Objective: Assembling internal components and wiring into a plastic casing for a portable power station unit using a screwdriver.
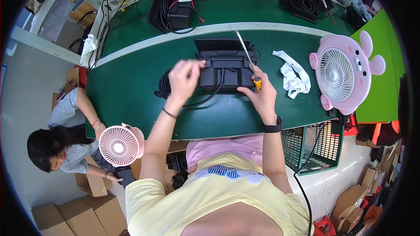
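Note:
A black box-shaped electrical device (225,74) with a hinged panel and a cable at its middle lies on the green table in front of me. My right hand (264,94) grips its right side and also holds a screwdriver (258,83) with a yellow-orange handle, its long metal shaft slanting up and away over the device. My left hand (183,81) is at the device's left edge, fingers curled in and slightly blurred; whether something small is between them is hidden. A coiled black cable (165,84) lies left of the device, partly behind my left hand.
Crumpled white cloth (295,76) and a pink animal-shaped fan (339,74) are at the right. A smaller pink fan (119,146) stands at the near left, beside a co-worker (74,131) holding a dark box. Similar black devices (175,13) sit on the far shelf. Below right is a green crate (313,148).

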Motion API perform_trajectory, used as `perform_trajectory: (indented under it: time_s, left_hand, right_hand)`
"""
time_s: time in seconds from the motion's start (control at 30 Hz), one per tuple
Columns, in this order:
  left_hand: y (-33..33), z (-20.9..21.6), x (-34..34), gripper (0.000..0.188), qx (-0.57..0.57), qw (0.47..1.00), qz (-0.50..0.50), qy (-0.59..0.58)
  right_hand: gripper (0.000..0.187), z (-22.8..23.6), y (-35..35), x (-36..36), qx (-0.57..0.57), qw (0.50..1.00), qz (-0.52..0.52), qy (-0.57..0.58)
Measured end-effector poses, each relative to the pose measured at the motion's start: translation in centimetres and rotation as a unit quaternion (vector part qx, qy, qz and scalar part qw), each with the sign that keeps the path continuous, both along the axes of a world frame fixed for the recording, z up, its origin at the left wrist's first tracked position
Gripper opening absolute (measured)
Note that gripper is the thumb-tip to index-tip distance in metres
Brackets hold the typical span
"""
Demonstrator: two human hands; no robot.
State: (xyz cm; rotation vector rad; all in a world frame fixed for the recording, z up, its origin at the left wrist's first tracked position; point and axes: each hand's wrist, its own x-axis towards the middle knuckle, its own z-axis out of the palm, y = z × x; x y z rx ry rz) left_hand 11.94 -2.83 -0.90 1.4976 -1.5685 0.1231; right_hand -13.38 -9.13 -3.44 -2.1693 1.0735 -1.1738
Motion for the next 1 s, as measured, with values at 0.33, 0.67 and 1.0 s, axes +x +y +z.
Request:
perform_trajectory:
  time_s: [0.33,0.67,1.0]
  left_hand:
    - [-10.1,-5.1,10.5,0.07,0.286,0.937,0.117,-0.166]
    - [-9.3,-3.1,11.0,0.038,0.129,0.958,0.216,-0.14]
    - [-2.3,0.0,9.4,0.032,0.006,0.958,0.274,0.091]
  right_hand:
    - [0.027,-0.4,3.9,-1.9,0.113,0.979,-0.053,-0.158]
    - [0.023,0.2,7.2,-3.8,0.16,0.986,-0.004,-0.041]
    - [0.02,0.4,8.3,-5.9,0.182,0.983,-0.017,-0.001]
